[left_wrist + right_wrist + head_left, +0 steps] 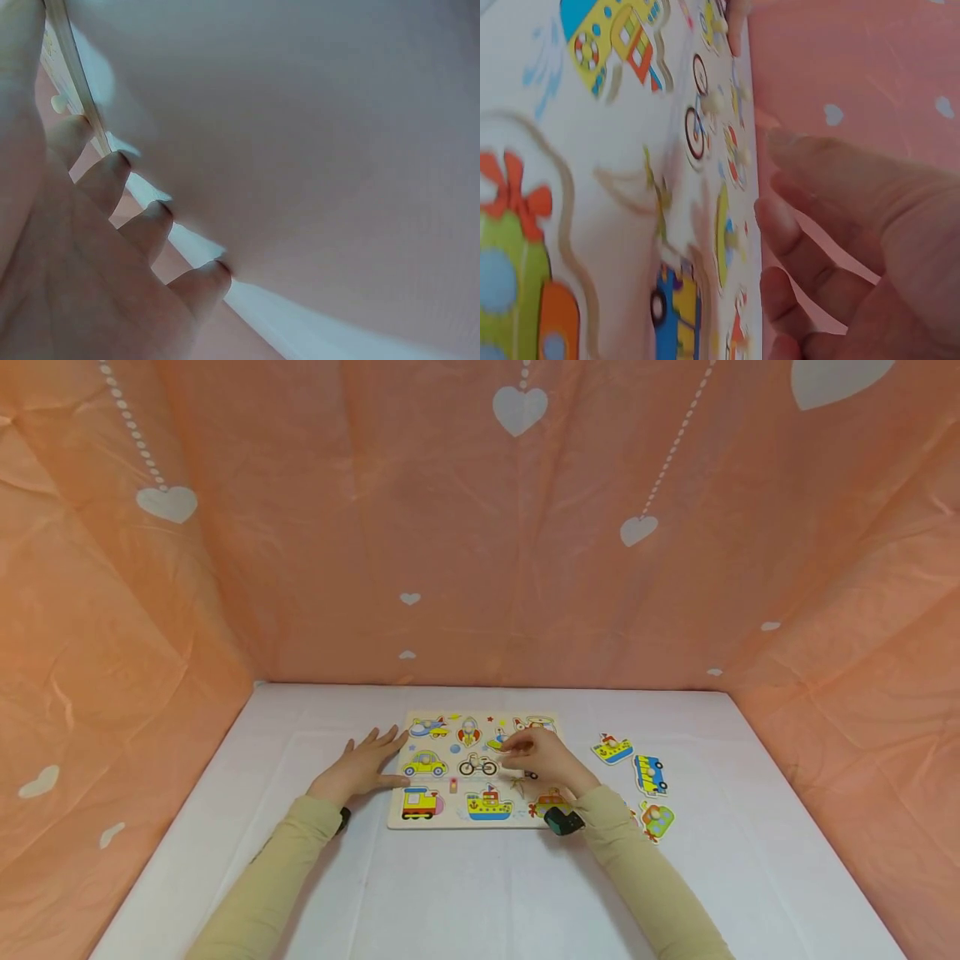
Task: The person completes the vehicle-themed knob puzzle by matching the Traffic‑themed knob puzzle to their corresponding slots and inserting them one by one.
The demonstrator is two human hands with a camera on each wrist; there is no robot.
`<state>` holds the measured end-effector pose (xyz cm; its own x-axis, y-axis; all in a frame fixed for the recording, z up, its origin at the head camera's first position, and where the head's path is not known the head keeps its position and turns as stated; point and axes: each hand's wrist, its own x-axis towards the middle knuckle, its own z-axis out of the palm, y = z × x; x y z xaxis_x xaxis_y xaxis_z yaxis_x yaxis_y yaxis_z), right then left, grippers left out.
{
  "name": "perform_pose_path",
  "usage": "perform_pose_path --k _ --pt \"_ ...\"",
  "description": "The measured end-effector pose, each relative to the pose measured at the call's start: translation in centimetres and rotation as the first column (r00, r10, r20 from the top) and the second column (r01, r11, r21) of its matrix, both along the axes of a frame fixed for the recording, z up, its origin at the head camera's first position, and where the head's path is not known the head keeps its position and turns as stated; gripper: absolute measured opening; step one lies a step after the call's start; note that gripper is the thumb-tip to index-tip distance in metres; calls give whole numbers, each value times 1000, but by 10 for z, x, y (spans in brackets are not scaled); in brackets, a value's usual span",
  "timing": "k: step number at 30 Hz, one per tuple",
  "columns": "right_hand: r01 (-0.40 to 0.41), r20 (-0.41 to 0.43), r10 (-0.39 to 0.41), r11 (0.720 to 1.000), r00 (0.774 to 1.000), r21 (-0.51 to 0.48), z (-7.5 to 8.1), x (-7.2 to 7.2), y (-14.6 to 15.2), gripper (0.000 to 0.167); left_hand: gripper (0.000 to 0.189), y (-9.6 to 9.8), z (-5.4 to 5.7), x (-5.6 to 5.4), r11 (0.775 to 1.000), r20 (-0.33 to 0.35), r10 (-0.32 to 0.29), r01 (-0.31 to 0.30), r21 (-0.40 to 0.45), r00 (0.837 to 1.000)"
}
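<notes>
A wooden puzzle board [450, 783] with vehicle pictures lies on the table. My left hand [362, 768] is spread at its left side, thumb and fingertips touching the edge; in the left wrist view the fingers [146, 232] are extended. My right hand [543, 760] hovers over the board's right half, beside the knobbed bicycle piece [478, 765]. In the right wrist view its thumb and fingers [817, 262] are loosely bent and apart, with nothing between them. Under this hand the printed bus recess [676, 315] shows, partly covered in the head view.
Loose pieces lie right of the board: a ship [612, 749], a blue bus [650, 775] and a green submarine [657, 820]. Knobbed car [425, 763], plane [429, 727] and rocket [468, 732] pieces sit in the board. A pink heart-print cloth [480, 568] walls the table.
</notes>
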<state>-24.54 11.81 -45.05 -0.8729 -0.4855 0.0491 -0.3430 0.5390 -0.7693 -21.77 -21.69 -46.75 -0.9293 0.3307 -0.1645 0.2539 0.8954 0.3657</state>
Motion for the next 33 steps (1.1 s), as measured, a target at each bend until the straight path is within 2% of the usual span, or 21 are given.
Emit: perform_pose_path --k 4,11,17,26,33 --pt "25 -20 -25 1000 999 11 0 -1 14 23 93 0 0 0 1000 -2 1 -1 3 1000" --pt "77 1 -77 997 997 25 -1 1 38 23 92 1 2 0 1000 5 8 -8 8 1000" --pt "137 34 -138 990 990 17 -1 2 63 24 94 0 -1 -1 1000 -3 2 -2 -13 1000" --pt "171 23 -172 985 985 11 4 8 101 29 93 -1 -1 -1 1000 -13 9 -9 -10 1000" --pt "209 31 -210 978 977 18 2 11 128 31 93 -1 -2 0 1000 -14 13 -13 -12 1000"
